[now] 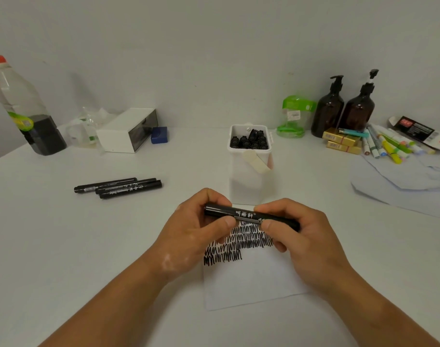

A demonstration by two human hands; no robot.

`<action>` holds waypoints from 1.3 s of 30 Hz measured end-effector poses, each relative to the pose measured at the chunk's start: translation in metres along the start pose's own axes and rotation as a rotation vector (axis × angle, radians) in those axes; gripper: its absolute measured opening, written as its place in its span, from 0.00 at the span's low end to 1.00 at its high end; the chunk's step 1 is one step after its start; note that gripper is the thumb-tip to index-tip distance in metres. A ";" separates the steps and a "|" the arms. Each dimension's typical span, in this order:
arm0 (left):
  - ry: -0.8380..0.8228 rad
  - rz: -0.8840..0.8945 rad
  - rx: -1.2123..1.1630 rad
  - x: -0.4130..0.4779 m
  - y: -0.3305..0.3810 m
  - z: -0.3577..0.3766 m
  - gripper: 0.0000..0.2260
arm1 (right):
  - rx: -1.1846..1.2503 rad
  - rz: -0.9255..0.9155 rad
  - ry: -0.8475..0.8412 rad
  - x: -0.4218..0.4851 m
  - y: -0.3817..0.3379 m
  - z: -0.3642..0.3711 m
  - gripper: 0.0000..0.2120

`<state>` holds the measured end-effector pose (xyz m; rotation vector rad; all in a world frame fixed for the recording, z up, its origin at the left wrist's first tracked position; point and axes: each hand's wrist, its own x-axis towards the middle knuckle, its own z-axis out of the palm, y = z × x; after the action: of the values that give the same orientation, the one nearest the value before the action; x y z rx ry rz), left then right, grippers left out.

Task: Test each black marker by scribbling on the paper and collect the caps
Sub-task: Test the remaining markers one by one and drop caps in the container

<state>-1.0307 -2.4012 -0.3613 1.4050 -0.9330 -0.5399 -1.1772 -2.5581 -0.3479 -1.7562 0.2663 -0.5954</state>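
Black marker (246, 215) held level above the scribbled paper (254, 279), left hand (198, 231) and right hand (299, 234) fingers pinching either end.

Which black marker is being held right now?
The black marker with white lettering, gripped by the left hand and right hand above the scribbled paper; the other three markers lie together on the table.
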 end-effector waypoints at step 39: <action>0.367 -0.133 0.333 0.005 -0.003 -0.035 0.03 | -0.076 -0.140 0.320 0.029 -0.032 -0.062 0.06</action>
<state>-0.9997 -2.3850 -0.3602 1.8027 -0.6527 -0.2147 -1.1887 -2.6149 -0.2994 -1.7579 0.3940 -0.9816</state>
